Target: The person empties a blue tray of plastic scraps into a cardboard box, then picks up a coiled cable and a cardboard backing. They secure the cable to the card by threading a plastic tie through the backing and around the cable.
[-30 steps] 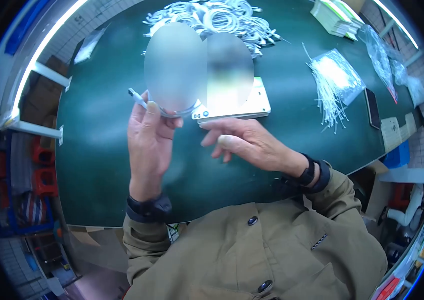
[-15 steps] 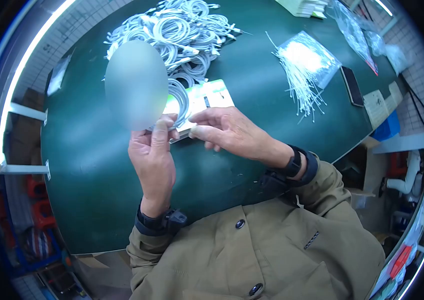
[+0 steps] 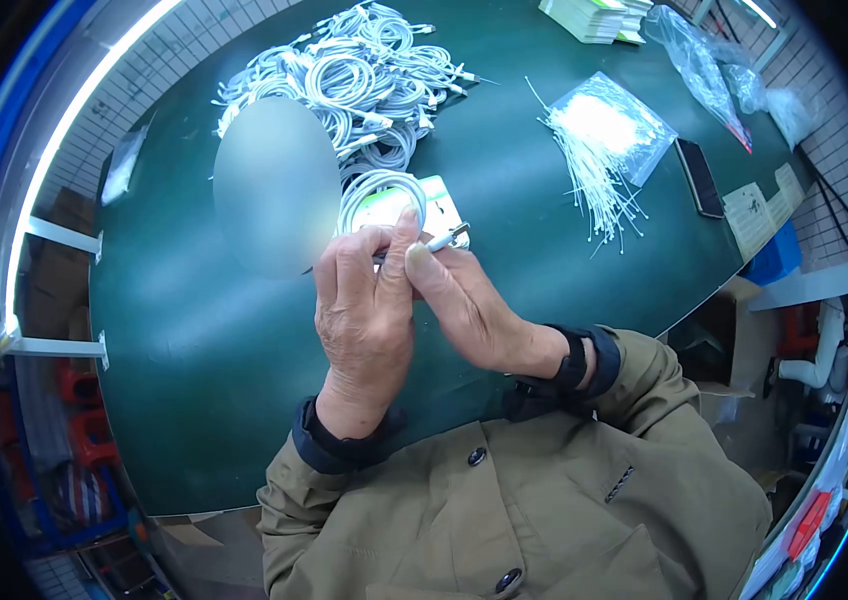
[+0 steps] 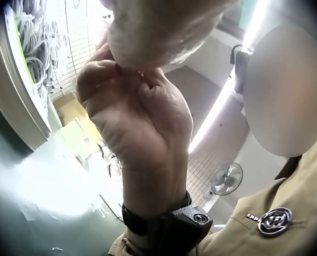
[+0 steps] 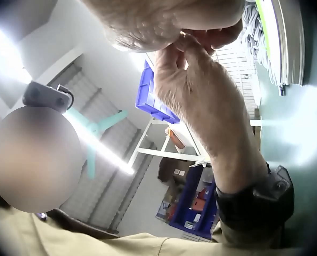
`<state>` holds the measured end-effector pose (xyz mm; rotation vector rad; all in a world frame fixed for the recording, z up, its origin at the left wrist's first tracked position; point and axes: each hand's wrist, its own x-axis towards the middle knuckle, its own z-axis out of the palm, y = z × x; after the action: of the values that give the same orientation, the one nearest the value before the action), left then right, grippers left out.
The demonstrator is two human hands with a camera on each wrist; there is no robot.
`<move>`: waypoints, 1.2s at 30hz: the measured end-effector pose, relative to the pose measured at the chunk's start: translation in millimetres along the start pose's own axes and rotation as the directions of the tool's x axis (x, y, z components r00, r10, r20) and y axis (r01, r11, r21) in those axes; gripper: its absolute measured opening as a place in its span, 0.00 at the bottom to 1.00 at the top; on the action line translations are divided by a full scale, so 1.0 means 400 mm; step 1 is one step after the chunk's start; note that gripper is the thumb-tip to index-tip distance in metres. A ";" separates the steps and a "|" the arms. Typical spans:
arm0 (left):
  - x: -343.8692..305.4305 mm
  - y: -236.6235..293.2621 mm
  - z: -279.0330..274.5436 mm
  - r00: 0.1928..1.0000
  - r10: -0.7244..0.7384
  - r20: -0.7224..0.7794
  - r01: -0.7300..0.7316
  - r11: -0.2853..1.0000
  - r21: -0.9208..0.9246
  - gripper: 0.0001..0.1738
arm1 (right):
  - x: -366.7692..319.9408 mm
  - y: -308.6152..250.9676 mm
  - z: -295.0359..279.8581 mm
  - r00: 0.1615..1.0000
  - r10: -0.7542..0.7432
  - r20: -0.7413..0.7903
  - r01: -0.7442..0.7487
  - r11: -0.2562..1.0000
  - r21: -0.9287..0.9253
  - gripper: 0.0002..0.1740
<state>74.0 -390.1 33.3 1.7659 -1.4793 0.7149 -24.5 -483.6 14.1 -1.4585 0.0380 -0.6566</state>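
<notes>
A coiled white cable (image 3: 416,190) is held by the left hand (image 3: 366,305), its fingers and thumb curled at the coil's lower edge. The right hand (image 3: 474,310) meets it, thumb and fingers pinching the cable near its white plug (image 3: 446,238), which points right. Under the coil lies a stack of printed cards (image 3: 449,205), partly covered. In the left wrist view the left hand (image 4: 140,117) touches the other hand; the cable between them is hidden. The right wrist view shows the right hand (image 5: 212,101) with its fingertips tucked behind the other hand.
A heap of coiled cables (image 3: 344,80) lies at the back of the green table (image 3: 204,400). White ties (image 3: 594,190) fan out beside a clear bag (image 3: 644,130) at the right, near a phone (image 3: 699,178). More cards (image 3: 589,20) and crumpled plastic (image 3: 694,60) are at the back right.
The left hand has moved right and turned its back upward, bringing the coil against the right hand. The right hand has closed on the cable near the plug.
</notes>
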 end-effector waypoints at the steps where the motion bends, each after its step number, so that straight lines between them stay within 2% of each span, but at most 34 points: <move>1: -0.003 -0.002 0.002 1.000 0.016 -0.021 -0.017 1.000 -0.015 0.27 | 0.002 0.005 0.000 0.996 0.088 -0.019 -0.086 0.994 0.063 0.32; 4: -0.020 -0.024 0.014 0.991 0.095 -0.094 -0.098 0.995 -0.034 0.25 | 0.019 -0.012 -0.016 0.992 0.120 -0.051 -0.113 0.987 0.112 0.29; 7: -0.018 -0.023 0.006 0.996 0.053 -0.072 -0.061 0.992 -0.106 0.22 | 0.026 -0.009 -0.024 0.978 0.176 -0.109 -0.148 0.963 0.223 0.26; 10: -0.033 -0.030 -0.010 0.997 -0.016 -0.071 -0.004 0.960 -0.280 0.17 | 0.044 -0.041 -0.066 0.978 0.191 -0.085 -0.149 0.921 0.361 0.23; 11: -0.041 -0.028 -0.016 0.983 -0.184 0.014 0.174 0.904 -0.391 0.16 | 0.046 -0.038 -0.079 0.978 0.206 -0.040 -0.161 0.858 0.487 0.24; 13: -0.060 -0.026 -0.034 0.858 -0.455 0.239 0.507 0.673 -0.538 0.14 | 0.051 -0.033 -0.089 0.986 0.168 -0.019 -0.136 0.856 0.499 0.24; 14: -0.065 -0.032 -0.041 0.751 -0.549 0.366 0.649 0.512 -0.563 0.13 | 0.051 -0.031 -0.090 0.989 0.149 -0.007 -0.125 0.852 0.508 0.25; 15: -0.070 -0.057 -0.040 0.681 -0.547 0.486 0.712 0.343 -0.612 0.22 | 0.047 -0.032 -0.090 0.988 0.154 0.013 -0.140 0.857 0.496 0.25; 18: -0.041 -0.054 -0.030 0.590 -0.526 0.613 0.612 -0.204 -0.764 0.30 | 0.043 -0.035 -0.076 0.984 0.162 0.076 -0.179 0.890 0.419 0.25; 19: -0.037 -0.052 -0.033 0.613 -0.483 0.625 0.595 -0.237 -0.768 0.32 | 0.041 -0.034 -0.071 0.983 0.161 0.093 -0.184 0.914 0.363 0.26; 21: -0.039 -0.057 -0.028 0.618 -0.527 0.584 0.563 -0.222 -0.796 0.30 | 0.038 -0.021 -0.064 0.975 0.189 0.113 -0.211 0.949 0.234 0.27; 22: -0.041 -0.061 -0.025 0.620 -0.548 0.562 0.546 -0.213 -0.810 0.29 | 0.035 -0.015 -0.059 0.971 0.215 0.108 -0.235 0.941 0.244 0.27; 23: -0.054 -0.082 -0.017 0.662 -0.481 0.575 0.466 -0.336 -0.818 0.27 | 0.033 -0.012 -0.053 0.966 0.239 0.102 -0.258 0.933 0.252 0.28; 26: -0.071 -0.099 -0.012 0.567 -0.466 0.679 0.373 -0.590 -0.716 0.28 | 0.032 0.021 -0.058 0.953 0.272 0.132 -0.301 0.896 0.325 0.30; 29: -0.090 -0.121 -0.010 0.698 -0.304 0.648 0.247 -0.747 -0.617 0.28 | 0.038 0.030 -0.068 0.918 0.331 0.217 -0.395 0.801 0.450 0.32; 32: -0.073 -0.121 -0.025 0.653 -0.313 0.689 0.195 -0.810 -0.553 0.29 | 0.037 0.027 -0.069 0.877 0.383 0.292 -0.481 0.689 0.542 0.32; 35: -0.026 -0.115 -0.053 0.436 -0.447 0.781 0.416 -0.670 -0.615 0.31 | 0.030 0.031 -0.069 0.862 0.408 0.302 -0.506 0.648 0.569 0.31; 36: -0.031 -0.123 -0.056 0.464 -0.415 0.783 0.420 -0.675 -0.607 0.31 | 0.029 0.033 -0.068 0.861 0.414 0.297 -0.507 0.646 0.570 0.30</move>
<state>120.5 -360.5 28.5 0.6503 -0.1857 -1.0858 -20.7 -513.4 2.4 -0.7683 0.0713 -0.1006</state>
